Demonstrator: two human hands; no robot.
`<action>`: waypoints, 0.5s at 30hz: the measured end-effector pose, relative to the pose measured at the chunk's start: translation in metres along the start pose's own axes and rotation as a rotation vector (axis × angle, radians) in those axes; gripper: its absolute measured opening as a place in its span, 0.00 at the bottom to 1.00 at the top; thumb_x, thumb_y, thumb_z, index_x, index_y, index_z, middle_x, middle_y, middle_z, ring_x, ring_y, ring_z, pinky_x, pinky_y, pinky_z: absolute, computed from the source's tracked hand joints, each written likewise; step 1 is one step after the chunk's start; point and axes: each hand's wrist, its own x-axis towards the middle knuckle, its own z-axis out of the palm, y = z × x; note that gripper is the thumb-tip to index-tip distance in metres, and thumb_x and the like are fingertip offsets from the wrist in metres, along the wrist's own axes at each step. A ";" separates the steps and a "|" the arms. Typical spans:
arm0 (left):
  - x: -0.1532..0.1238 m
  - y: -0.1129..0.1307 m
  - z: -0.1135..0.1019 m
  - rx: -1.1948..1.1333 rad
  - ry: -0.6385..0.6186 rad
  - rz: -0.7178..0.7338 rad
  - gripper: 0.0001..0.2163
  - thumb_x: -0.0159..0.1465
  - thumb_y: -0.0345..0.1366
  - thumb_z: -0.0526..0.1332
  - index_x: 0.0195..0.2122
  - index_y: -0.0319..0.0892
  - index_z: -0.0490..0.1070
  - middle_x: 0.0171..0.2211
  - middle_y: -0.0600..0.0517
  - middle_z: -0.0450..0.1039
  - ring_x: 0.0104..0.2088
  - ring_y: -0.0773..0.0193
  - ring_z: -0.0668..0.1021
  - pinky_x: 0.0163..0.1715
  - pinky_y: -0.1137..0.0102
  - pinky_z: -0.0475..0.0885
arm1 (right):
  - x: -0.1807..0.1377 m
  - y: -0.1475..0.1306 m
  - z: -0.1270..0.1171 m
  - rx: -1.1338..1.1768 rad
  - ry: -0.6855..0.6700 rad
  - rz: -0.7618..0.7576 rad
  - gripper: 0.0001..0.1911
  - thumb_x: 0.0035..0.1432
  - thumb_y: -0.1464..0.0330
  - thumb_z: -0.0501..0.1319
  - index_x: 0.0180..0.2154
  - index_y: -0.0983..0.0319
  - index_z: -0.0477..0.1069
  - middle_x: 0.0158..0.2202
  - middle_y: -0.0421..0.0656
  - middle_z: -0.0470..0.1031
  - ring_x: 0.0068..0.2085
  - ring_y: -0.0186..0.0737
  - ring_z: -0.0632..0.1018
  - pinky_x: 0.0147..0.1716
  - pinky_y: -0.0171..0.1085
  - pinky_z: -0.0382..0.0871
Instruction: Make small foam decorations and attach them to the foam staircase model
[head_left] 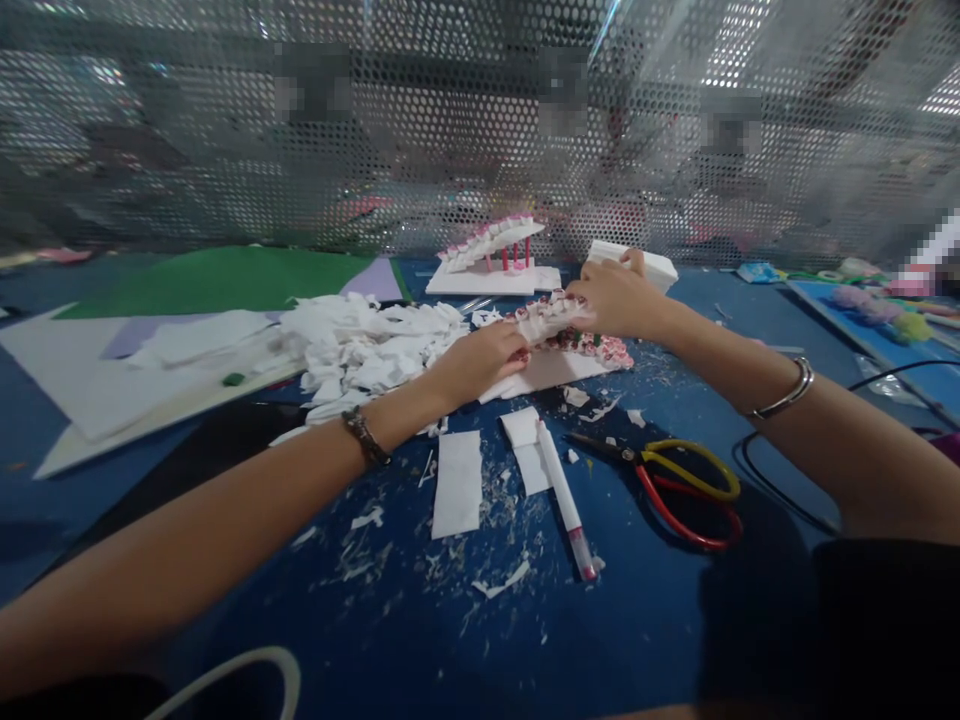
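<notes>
A small craft model (pixel 551 318), with rows of white and dark-red crumpled bits on its top, sits between both hands on a white base board (pixel 536 376). My left hand (pixel 484 358) has its fingers closed on the model's near left end. At its far right end, my right hand (pixel 619 293) grips the same top part, with finger and thumb bent. Red-and-white bits (pixel 611 350) cover the base's right side. Just behind my right hand is a white block (pixel 660 270), partly hidden by it. My fingers hide parts of the model.
Torn white paper (pixel 367 345) is heaped left of the model. Behind stands a second model (pixel 491 245) with red posts. In front lie a white paper strip (pixel 457 485), a capped marker (pixel 562 490) and scissors (pixel 682 485). Perforated metal mesh (pixel 450 130) rises behind the table.
</notes>
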 end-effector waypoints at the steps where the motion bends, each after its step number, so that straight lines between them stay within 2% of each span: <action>1: 0.000 -0.001 0.000 0.007 -0.004 0.003 0.10 0.61 0.32 0.54 0.39 0.34 0.71 0.38 0.42 0.71 0.41 0.57 0.72 0.42 0.65 0.66 | 0.000 0.000 0.000 0.000 -0.001 -0.002 0.20 0.54 0.58 0.53 0.45 0.60 0.69 0.43 0.49 0.67 0.43 0.51 0.67 0.44 0.50 0.48; 9: -0.002 -0.005 -0.006 0.074 -0.037 0.002 0.12 0.63 0.36 0.53 0.39 0.36 0.73 0.37 0.44 0.71 0.39 0.59 0.73 0.38 0.68 0.67 | 0.000 0.000 0.000 -0.003 -0.003 0.002 0.20 0.55 0.57 0.51 0.45 0.59 0.69 0.42 0.50 0.68 0.44 0.52 0.68 0.45 0.53 0.46; 15: 0.003 -0.001 -0.007 0.158 -0.054 0.001 0.10 0.63 0.34 0.52 0.37 0.36 0.72 0.36 0.45 0.71 0.38 0.58 0.73 0.34 0.69 0.65 | -0.001 -0.002 -0.002 -0.008 -0.019 0.009 0.20 0.55 0.58 0.51 0.45 0.60 0.69 0.43 0.50 0.68 0.44 0.52 0.67 0.45 0.51 0.46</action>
